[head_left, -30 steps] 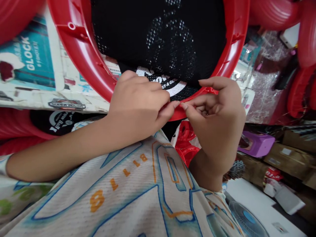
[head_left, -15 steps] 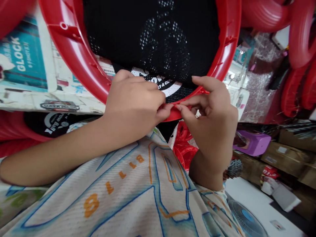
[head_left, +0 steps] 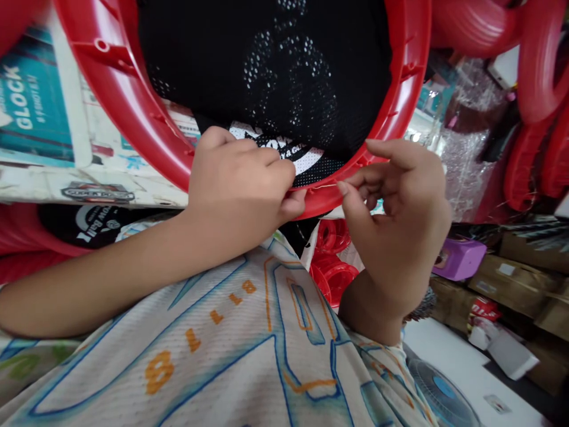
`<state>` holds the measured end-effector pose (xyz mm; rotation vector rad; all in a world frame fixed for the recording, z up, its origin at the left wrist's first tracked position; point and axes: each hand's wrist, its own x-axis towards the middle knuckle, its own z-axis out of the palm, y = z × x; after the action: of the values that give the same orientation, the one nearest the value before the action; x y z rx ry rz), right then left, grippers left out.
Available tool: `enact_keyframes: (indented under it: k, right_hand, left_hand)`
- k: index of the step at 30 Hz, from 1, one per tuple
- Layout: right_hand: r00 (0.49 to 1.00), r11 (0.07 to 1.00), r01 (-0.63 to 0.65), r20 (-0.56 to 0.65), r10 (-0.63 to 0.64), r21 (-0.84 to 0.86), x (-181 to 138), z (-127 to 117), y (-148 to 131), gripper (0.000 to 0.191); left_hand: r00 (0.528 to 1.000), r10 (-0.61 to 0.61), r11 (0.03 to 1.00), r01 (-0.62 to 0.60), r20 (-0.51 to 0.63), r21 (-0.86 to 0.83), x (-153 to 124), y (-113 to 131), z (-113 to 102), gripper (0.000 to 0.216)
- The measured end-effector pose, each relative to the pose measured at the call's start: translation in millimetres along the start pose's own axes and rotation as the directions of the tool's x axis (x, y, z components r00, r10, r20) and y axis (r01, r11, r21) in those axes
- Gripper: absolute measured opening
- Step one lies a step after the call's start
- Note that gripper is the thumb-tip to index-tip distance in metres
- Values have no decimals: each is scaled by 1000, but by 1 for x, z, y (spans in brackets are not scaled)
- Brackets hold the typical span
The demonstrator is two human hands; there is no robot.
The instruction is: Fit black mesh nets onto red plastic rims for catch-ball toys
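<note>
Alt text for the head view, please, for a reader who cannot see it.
Two bare hands meet at the lower edge of a red hoop filled with black mesh: the left hand grips the rim while the right hand pinches what looks like a thin thread running from it. A purple box sits behind.

Floor (head_left: pixel 457 356): pale, low and right of the right hand (head_left: pixel 400 231) fingers. On it: fan (head_left: pixel 438 394) with blue hub, almost straight below the fingertips at frame bottom; white packet (head_left: pixel 511 356) farther right; cardboard boxes (head_left: pixel 511 279) along the far edge, right of the fingers; small card (head_left: pixel 496 404) beside the fan.
</note>
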<state>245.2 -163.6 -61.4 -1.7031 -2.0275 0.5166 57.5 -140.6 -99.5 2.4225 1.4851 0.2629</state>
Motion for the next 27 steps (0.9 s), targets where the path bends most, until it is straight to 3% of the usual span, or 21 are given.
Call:
enact_keyframes:
  k: [7,11,15,19,24,27]
  right_hand:
    - [999,999,19,-30,-18,30,11,7,9,43]
    - [998,995,-20,-52,25,93,5,9,15,45]
    - [986,962,-162,-9,168,219,-8,15,13,45]
    - [954,904,-275,-26,299,328,-21,26,2,47]
    - [942,866,-319,32,333,384,-28,36,-10,48]
    - [940,859,-325,35,339,395,-28,38,-13,49]
  left_hand:
    - [1000,21,1000,-21,-7,9,1,0,0,34]
    - [990,101,995,-100,-95,24,-3,-5,3,34]
    - [943,266,964,-265,-202,29,-8,-21,2,38]
    - [911,390,921,-389,-133,30,-7,-46,-2,43]
    - [808,556,829,-557,-195,58,-5,-73,-8,42]
    - [808,540,840,-536,-236,83,-8,-63,-13,32]
